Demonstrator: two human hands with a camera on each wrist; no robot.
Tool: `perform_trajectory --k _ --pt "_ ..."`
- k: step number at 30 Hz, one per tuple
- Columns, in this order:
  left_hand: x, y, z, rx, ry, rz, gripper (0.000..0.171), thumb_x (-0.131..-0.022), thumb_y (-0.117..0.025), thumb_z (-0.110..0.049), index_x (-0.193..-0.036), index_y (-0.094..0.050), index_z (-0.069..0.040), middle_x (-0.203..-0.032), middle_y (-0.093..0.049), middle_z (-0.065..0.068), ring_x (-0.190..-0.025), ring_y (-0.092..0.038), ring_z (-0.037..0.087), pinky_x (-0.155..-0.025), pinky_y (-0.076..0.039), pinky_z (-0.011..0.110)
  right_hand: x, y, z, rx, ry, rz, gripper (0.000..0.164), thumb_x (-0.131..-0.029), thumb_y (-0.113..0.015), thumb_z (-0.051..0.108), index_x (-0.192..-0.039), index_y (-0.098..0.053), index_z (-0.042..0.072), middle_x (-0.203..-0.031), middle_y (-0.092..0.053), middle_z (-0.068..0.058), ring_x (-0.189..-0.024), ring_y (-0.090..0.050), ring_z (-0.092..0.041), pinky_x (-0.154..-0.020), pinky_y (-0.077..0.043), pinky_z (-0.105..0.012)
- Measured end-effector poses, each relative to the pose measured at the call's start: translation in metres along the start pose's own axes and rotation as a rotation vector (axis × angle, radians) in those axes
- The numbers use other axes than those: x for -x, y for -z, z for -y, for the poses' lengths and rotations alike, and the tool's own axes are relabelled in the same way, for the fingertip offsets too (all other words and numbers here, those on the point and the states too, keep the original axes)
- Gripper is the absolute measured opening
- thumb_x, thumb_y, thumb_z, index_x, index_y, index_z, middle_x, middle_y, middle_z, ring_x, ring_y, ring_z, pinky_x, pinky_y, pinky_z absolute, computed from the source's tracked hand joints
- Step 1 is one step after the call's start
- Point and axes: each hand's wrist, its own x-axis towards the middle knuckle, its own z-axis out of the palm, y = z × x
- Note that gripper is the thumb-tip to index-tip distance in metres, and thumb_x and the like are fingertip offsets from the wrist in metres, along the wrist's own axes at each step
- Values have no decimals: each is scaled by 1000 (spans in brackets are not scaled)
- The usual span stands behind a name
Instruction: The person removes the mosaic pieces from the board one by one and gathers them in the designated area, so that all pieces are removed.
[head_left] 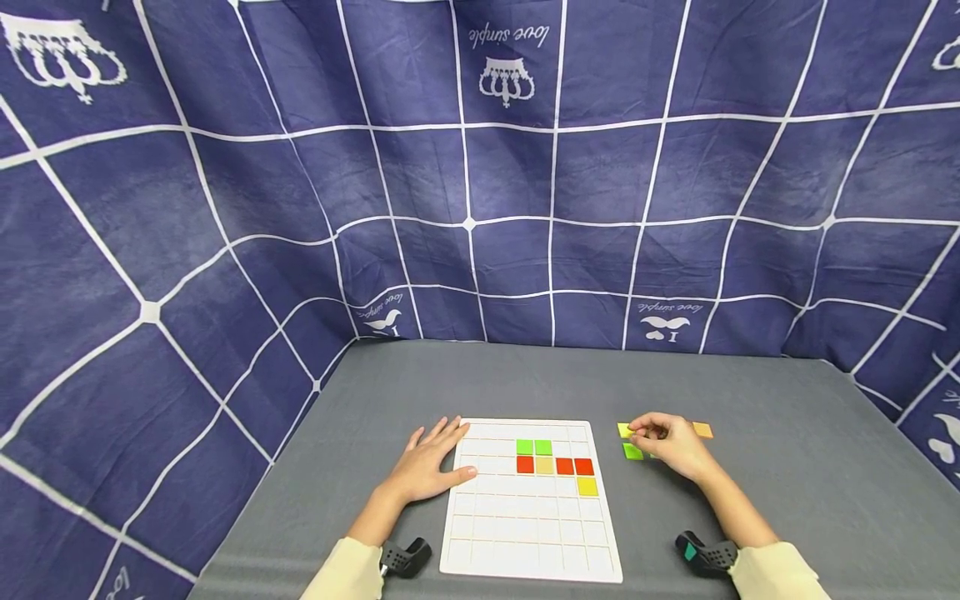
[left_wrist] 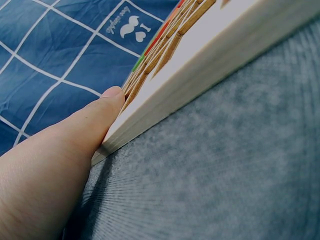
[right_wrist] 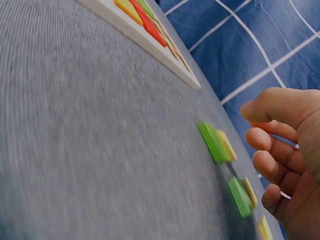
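Observation:
A white gridded board (head_left: 525,529) lies on the grey table, bearing two green tiles (head_left: 534,447), several red tiles (head_left: 574,467), a tan tile (head_left: 543,465) and a yellow tile (head_left: 587,486). Along its left edge rests my left hand (head_left: 427,467), fingers spread, with the thumb (left_wrist: 107,107) against the edge. To the board's right, my right hand (head_left: 667,442) hovers over loose tiles, fingers curled and thumb close to the index finger. I cannot tell whether a tile is between them. Nearest its fingertips are a loose yellow tile (head_left: 624,430) and a green tile (head_left: 633,451).
An orange tile (head_left: 702,430) lies beyond the right hand, which hides part of the loose group. In the right wrist view another green tile (right_wrist: 240,197) lies under the fingers. A blue cloth (head_left: 510,175) with white lines hangs behind the grey table (head_left: 465,379).

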Motion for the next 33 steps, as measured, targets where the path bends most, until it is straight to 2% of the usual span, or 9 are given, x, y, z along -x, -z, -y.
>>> perform_trajectory --k 3,6,10,13,15,18,33 --pt "0 0 0 3 -1 0 79 -89 -56 -61 -152 -38 -17 -157 -31 5 -146 -22 28 -112 -8 60 -4 -6 2 17 7 7 11 -80 -75 5 -89 -71 0 -74 -61 4 -62 -49 -5 -51 -39 -22" --pt "0 -1 0 4 0 1 79 -89 -56 -61 -152 -38 -16 -157 -31 6 -146 -22 28 -112 -8 60 -3 -10 22 10 9 30 11 -81 -73 0 -91 -70 -5 -75 -61 -2 -62 -49 -7 -52 -39 -21" --pt "1 -2 0 2 7 5 80 -88 -56 -62 -152 -38 -17 -157 -30 5 -146 -22 27 -113 -8 60 -7 -16 29 -24 1 55 13 -83 -71 -2 -94 -69 -9 -76 -61 -6 -61 -47 -8 -51 -37 -20" --pt "1 -2 1 -3 5 5 80 -89 -55 -62 -152 -38 -17 -157 -31 5 -146 -23 28 -112 -9 60 -14 -25 13 -45 -13 57 15 -84 -73 4 -96 -70 -4 -76 -61 -2 -61 -47 -7 -51 -38 -21" --pt "0 -1 1 -4 2 4 79 -89 -56 -61 -152 -38 -16 -157 -31 6 -145 -23 28 -112 -9 60 -16 -29 12 -50 -12 62 15 -83 -75 7 -95 -71 -2 -76 -61 -1 -61 -48 -7 -52 -38 -21" --pt "-1 -1 1 -9 -3 -4 79 -89 -56 -61 -151 -40 -16 -156 -33 7 -145 -24 29 -112 -11 60 -18 -34 14 -49 -11 61 14 -82 -75 9 -93 -72 1 -75 -61 1 -61 -49 -7 -52 -39 -21" --pt "-2 -1 1 -10 3 5 79 -88 -56 -61 -151 -40 -15 -156 -33 7 -145 -24 30 -111 -10 62 -27 -60 25 -105 18 85 12 -82 -74 8 -91 -72 1 -75 -62 1 -64 -50 -7 -57 -41 -20"
